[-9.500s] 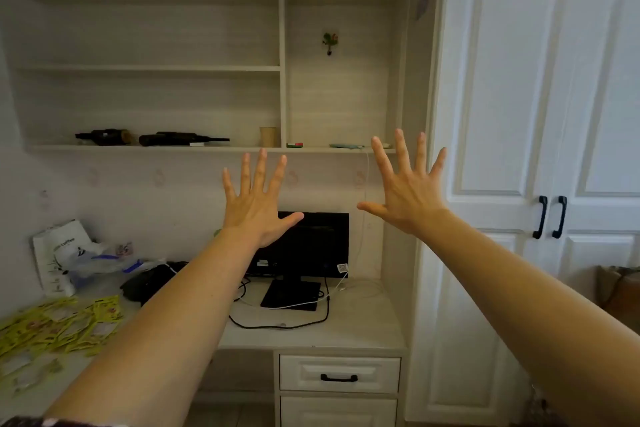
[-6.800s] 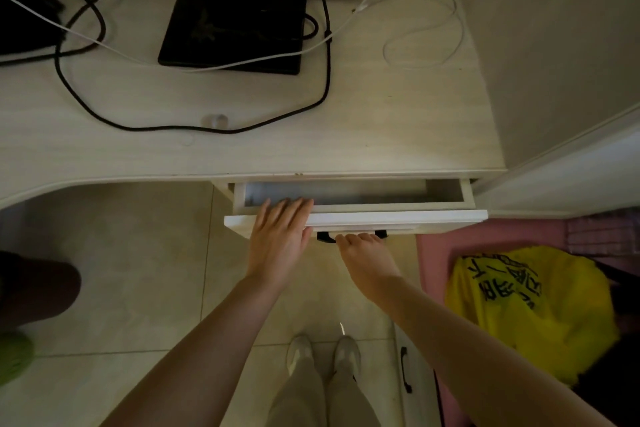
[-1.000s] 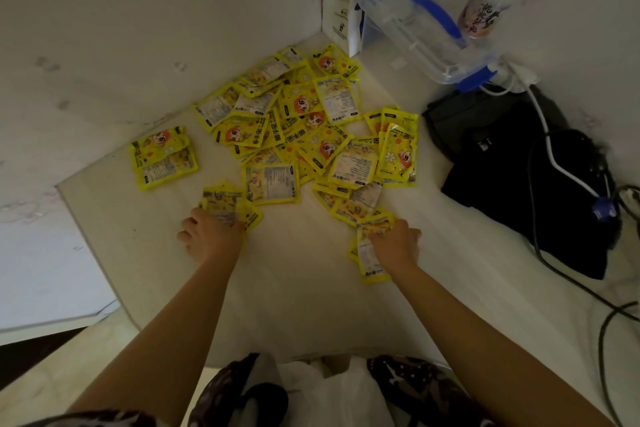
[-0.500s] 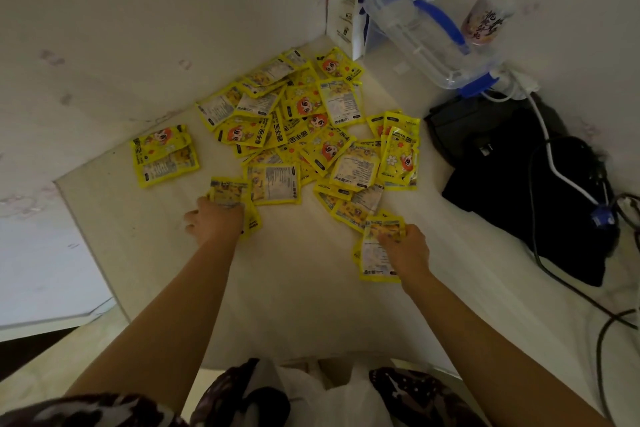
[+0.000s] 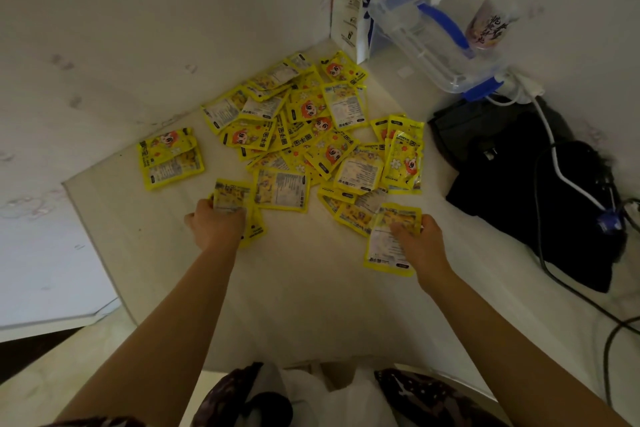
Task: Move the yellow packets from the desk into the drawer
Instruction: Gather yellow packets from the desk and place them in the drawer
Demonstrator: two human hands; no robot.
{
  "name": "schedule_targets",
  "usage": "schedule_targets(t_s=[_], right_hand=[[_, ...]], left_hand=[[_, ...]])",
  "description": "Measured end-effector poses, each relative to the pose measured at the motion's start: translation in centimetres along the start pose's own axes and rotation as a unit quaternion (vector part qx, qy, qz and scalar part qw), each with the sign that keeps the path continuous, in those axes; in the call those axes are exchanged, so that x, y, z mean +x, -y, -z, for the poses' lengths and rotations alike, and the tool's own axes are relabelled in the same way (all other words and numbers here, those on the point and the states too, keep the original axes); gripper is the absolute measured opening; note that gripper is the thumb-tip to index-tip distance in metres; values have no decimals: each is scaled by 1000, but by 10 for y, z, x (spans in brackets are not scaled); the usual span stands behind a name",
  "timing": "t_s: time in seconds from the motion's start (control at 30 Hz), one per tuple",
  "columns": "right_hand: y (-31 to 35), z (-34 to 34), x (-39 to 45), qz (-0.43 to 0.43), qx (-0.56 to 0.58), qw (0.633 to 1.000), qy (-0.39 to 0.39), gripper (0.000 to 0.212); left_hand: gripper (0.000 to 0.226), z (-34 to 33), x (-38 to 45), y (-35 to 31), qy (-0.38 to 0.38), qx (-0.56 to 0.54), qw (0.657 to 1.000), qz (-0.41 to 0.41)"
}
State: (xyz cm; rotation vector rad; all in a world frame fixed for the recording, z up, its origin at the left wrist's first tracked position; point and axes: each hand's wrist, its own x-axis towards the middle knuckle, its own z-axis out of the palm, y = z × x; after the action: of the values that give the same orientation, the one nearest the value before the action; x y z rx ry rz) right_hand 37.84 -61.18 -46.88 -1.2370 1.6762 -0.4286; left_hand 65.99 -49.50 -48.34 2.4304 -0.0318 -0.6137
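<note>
I am looking down into a corner where two pale, faintly marked walls meet over a pale desk (image 5: 304,288) with a smooth, light wood-grain top. Across the far middle of that top lies a loose heap of yellow packets (image 5: 304,135): flat, glossy, rectangular sachets, some showing a cartoon face, others a pale printed label, overlapping at all angles. A small stack of two or three packets (image 5: 169,158) sits apart to the left, close to the wall.

My left hand (image 5: 216,227) is at the near left edge of the heap, fingers curled round a few packets (image 5: 232,196) that stand up out of the fist. My right hand (image 5: 419,243) is at the near right edge, fingers and thumb pinching another packet (image 5: 386,250), label side up, its near end hanging over the desk. The drawer is not in this view.

To the right of the heap lies a black fabric bag (image 5: 530,191), soft and rumpled, with a white cable (image 5: 568,184) and a dark cable running over it. In the far corner a clear plastic box with blue clips (image 5: 433,42) leans against a white paper bag (image 5: 349,0); a printed cup (image 5: 488,24) stands beside it.
</note>
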Motion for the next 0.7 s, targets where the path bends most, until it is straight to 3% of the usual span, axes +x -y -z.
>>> schedule_targets(t_s=[0.2, 0.3, 0.4, 0.5, 0.6, 0.7], right_hand=[[28, 6, 13, 32, 29, 999, 16, 21], [48, 4, 25, 37, 45, 998, 19, 28], [64, -4, 41, 26, 51, 998, 37, 33], [70, -17, 60, 13, 37, 998, 58, 44], [76, -28, 71, -12, 34, 996, 77, 38], [78, -37, 79, -46, 38, 994, 88, 37]], left_hand=[[33, 19, 4, -4, 18, -93, 990, -102], [33, 21, 3, -20, 77, -68, 978, -180], [52, 13, 1, -41, 169, -40, 962, -213], [66, 0, 3, -56, 204, 77, 934, -283], [54, -11, 8, -66, 191, 215, 889, -357], [49, -20, 12, -70, 222, 276, 856, -375]])
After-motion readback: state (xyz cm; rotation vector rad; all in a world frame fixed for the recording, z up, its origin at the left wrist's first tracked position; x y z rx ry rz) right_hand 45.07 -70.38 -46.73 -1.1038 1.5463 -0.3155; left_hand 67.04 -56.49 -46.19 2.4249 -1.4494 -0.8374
